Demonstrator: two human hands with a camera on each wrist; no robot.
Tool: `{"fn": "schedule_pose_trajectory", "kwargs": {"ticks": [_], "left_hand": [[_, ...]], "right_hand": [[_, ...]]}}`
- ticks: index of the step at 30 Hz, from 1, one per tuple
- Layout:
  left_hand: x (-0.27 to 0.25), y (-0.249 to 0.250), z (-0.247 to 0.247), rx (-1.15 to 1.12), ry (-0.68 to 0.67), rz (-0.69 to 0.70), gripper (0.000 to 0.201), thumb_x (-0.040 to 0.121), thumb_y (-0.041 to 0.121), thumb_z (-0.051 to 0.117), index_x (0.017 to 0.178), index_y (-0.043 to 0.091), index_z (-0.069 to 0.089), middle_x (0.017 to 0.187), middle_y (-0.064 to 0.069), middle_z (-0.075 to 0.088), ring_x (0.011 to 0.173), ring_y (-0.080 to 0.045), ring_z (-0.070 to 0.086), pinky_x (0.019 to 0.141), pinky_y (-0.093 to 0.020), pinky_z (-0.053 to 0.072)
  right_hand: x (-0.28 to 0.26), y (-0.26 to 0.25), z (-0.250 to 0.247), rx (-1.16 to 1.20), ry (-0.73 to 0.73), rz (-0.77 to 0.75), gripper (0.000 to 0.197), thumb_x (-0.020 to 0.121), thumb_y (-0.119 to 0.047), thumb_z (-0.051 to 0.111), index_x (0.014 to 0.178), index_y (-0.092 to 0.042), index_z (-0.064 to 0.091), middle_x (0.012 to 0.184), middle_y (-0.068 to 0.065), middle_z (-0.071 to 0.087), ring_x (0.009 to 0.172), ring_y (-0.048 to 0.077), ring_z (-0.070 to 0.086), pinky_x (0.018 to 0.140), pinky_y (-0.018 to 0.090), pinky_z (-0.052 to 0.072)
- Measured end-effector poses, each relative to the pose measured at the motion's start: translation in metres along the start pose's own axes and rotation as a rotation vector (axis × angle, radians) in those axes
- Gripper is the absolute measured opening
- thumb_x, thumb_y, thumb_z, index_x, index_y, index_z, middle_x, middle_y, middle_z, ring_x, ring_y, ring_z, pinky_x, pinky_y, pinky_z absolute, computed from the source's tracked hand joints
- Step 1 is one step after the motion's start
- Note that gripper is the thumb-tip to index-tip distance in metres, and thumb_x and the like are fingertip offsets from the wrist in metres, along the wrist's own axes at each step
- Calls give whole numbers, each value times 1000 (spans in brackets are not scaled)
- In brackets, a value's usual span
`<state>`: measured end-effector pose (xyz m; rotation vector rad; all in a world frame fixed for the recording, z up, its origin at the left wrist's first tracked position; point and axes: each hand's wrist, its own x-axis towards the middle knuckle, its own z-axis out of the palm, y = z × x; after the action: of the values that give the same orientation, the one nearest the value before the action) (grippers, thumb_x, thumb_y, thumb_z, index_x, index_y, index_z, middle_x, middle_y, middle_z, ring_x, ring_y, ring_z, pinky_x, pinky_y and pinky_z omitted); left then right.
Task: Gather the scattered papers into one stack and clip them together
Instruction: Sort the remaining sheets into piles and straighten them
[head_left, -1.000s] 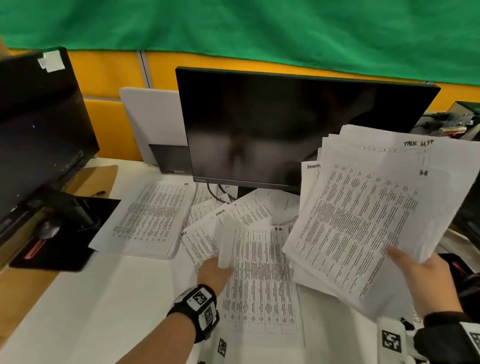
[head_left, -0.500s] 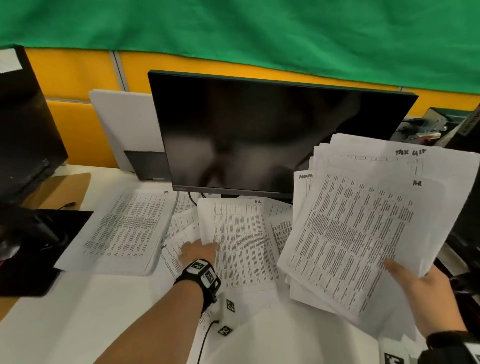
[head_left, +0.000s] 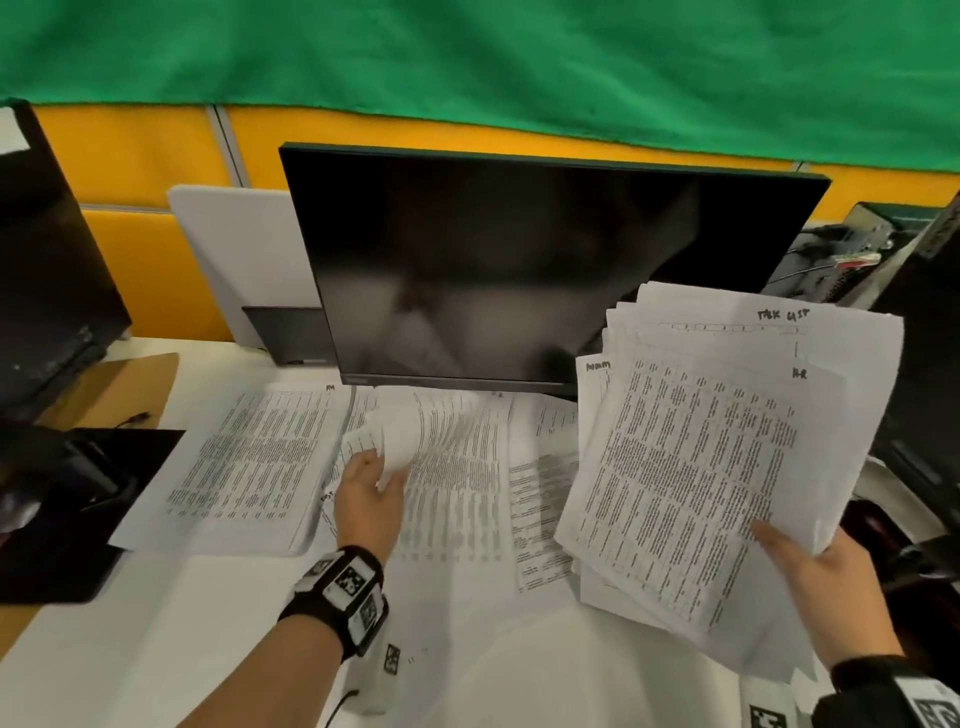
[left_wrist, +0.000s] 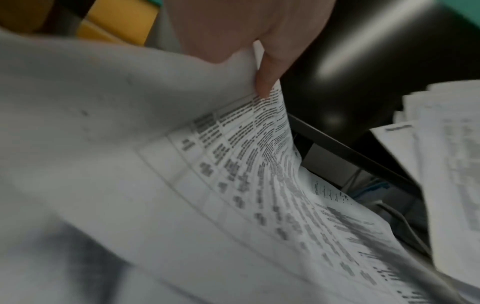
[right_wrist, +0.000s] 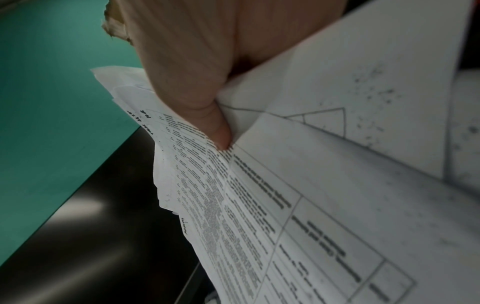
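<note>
Papers (head_left: 701, 467) in right hand (head_left: 826, 587) fan up-left, tilted.

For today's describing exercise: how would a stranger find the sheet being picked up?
Start at the dark monitor; printed papers cover the white desk below it. The sheet lies just under its bottom edge, pinched by the left hand. Only its near corner curls off the desk.

dark monitor (head_left: 519, 270), green cloth (head_left: 467, 62), yellow partition (head_left: 130, 156), white desk (head_left: 130, 649)
</note>
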<state>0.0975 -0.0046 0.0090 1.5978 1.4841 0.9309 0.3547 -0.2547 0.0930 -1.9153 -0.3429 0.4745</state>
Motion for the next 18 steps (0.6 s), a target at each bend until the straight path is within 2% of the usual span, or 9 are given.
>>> {"fn": "schedule_pose_trajectory", "kwargs": {"ticks": [2, 3, 5, 6, 7, 9, 12, 14, 18], "left_hand": [[-6, -1, -18, 3, 1, 70, 28, 90, 6, 59, 118, 2, 64, 121, -4, 57, 85, -4, 53, 75, -1, 43], [-9, 0, -26, -12, 9, 104, 24, 89, 6, 60, 111, 6, 68, 118, -5, 60, 84, -5, 55, 77, -6, 48], [-9, 5, -41, -46, 15, 211, 19, 87, 3, 62, 97, 17, 71, 106, -5, 66, 91, -14, 61, 88, -28, 54], [-8, 10, -48, -45, 9, 270, 22, 86, 2, 62, 93, 21, 70, 99, 1, 66, 90, -12, 62, 86, -29, 54], [-6, 17, -55, -36, 4, 316, 23, 87, 2, 61, 91, 24, 68, 94, 9, 64, 88, -5, 60, 83, -23, 52], [0, 36, -70, -17, 2, 387, 17, 90, 8, 58, 96, 21, 67, 94, 15, 61, 89, 0, 58, 83, -17, 46], [18, 65, -92, -4, 25, 463, 18, 94, 16, 52, 108, 13, 63, 101, 4, 61, 94, -10, 57, 80, -21, 46], [28, 84, -108, -60, 39, 473, 19, 95, 16, 51, 111, 11, 60, 98, 3, 59, 89, -10, 57, 75, -23, 48], [42, 115, -137, -237, 72, 454, 23, 93, 13, 55, 115, 19, 58, 105, 2, 63, 97, -14, 60, 81, -30, 51]], "right_hand": [[-1, 4, 8, -20, -8, -10, 32, 90, -10, 58, 122, -5, 55, 104, 10, 58, 98, 30, 53, 88, 46, 42], [-2, 6, 12, -29, -10, -18, 33, 90, -10, 58, 123, -5, 56, 105, 10, 58, 98, 29, 54, 89, 47, 43], [-3, 8, 21, -48, -14, -38, 34, 90, -11, 58, 124, -5, 56, 107, 10, 59, 99, 30, 55, 90, 47, 43], [-4, 8, 25, -58, -21, -50, 34, 90, -11, 58, 124, -5, 56, 109, 11, 60, 100, 31, 55, 90, 47, 43], [-5, 7, 29, -65, -29, -60, 35, 90, -11, 58, 124, -5, 55, 110, 12, 60, 101, 31, 56, 90, 46, 43], [-6, 5, 33, -70, -43, -72, 34, 91, -10, 57, 124, -3, 56, 108, 12, 60, 99, 30, 55, 90, 45, 43], [-7, 0, 38, -82, -71, -94, 34, 91, -11, 57, 125, -4, 56, 109, 12, 60, 98, 27, 54, 88, 41, 43], [-7, -4, 41, -92, -89, -108, 35, 91, -11, 57, 126, -5, 56, 109, 11, 61, 99, 27, 55, 87, 39, 44], [-10, -15, 46, -75, -126, -140, 35, 91, -9, 57, 126, -6, 57, 106, 8, 60, 102, 28, 56, 87, 36, 42]]}}
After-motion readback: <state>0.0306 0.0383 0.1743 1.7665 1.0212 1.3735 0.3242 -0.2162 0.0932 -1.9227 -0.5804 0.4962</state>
